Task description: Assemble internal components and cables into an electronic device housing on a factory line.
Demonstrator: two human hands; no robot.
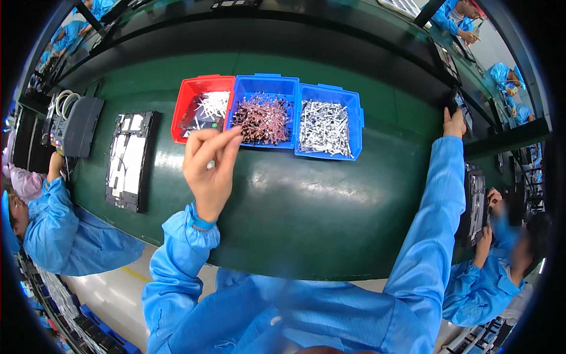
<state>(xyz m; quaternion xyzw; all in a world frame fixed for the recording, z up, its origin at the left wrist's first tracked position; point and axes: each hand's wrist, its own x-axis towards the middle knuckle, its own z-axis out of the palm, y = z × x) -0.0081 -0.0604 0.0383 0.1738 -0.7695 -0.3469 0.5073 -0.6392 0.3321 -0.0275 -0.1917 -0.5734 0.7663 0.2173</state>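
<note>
blue bin (265, 86) of pink pieces (265, 121) lies ahead-right of the left hand (207, 180), the nearer; its grip curls, closure and hold i can't tell.

Bright lt, glare on green tabletop (330, 218), fisheye bend w/ dark rim, blurry btm ctr

Left hand (209, 184) near 3 bins (266, 84), 1 red, 2 blue; right hand (453, 125) by a dark object (458, 99)
</note>
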